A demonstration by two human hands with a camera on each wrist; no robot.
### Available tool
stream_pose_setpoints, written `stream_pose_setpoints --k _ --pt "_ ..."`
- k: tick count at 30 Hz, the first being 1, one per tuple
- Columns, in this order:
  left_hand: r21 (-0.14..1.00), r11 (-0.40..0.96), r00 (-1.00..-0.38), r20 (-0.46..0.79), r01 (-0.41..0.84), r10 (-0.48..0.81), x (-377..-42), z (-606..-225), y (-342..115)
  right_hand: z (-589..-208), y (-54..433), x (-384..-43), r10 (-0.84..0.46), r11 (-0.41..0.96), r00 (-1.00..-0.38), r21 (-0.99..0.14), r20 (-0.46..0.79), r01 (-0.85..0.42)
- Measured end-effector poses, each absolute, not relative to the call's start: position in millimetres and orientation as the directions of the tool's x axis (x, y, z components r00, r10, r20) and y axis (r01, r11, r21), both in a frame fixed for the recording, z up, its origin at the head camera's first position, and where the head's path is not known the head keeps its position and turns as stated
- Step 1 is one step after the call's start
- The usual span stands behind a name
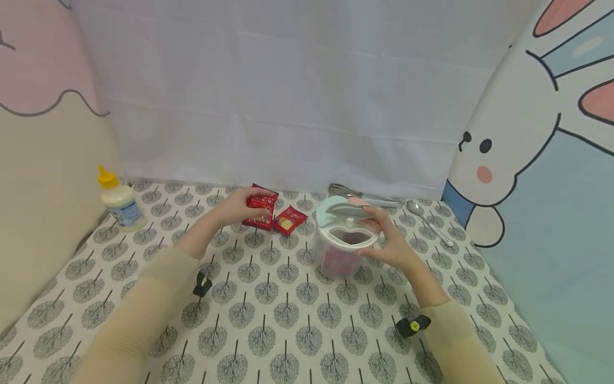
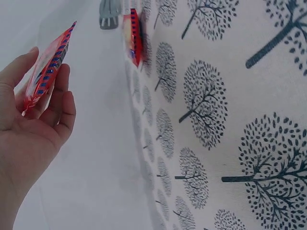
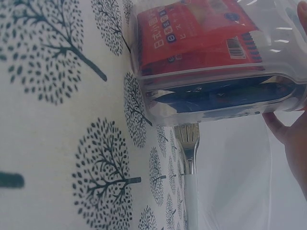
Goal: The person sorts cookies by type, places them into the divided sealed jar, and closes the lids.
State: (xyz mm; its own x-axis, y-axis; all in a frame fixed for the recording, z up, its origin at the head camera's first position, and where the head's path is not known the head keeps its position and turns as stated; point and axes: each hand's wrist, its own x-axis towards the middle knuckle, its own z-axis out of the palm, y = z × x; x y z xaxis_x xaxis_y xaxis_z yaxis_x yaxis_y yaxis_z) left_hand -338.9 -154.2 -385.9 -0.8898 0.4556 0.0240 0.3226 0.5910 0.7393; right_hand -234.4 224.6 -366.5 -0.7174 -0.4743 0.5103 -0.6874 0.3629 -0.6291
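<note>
My left hand (image 1: 235,207) holds a red snack packet (image 1: 261,209) above the tabletop, thumb on one side and fingers on the other. Beside it a second red packet (image 1: 289,220) lies on the cloth. My right hand (image 1: 395,248) grips the lid of a clear plastic storage container (image 1: 318,248), fingers at the raised grey flap (image 1: 354,209) and thumb near the lid's edge. Beneath that flap the opening (image 1: 352,236) shows. Inside the container, the right wrist view shows red packaging (image 3: 192,38) and a dark blue wrapped item (image 3: 230,96).
Behind the container lie a whisk (image 1: 342,189) and a white-handled fork (image 3: 191,153). To the right is a spoon (image 1: 427,220). A yellow-capped bottle (image 1: 123,205) stands at the far left. White curtain (image 1: 288,106) closes off the table's back edge.
</note>
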Motion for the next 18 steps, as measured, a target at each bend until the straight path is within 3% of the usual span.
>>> stream_pose_setpoints --k 8,18 --pt "0.727 0.585 -0.884 0.063 0.359 0.464 -308.6 -351.6 -142.5 -366.0 225.8 -233.5 -0.468 0.392 -0.738 -0.635 0.485 -0.666" --pt "0.709 0.551 -0.864 0.166 0.440 0.476 -268.6 -310.2 -123.6 -366.9 225.3 -235.0 -0.472 0.370 -0.720 -0.627 0.509 -0.686"
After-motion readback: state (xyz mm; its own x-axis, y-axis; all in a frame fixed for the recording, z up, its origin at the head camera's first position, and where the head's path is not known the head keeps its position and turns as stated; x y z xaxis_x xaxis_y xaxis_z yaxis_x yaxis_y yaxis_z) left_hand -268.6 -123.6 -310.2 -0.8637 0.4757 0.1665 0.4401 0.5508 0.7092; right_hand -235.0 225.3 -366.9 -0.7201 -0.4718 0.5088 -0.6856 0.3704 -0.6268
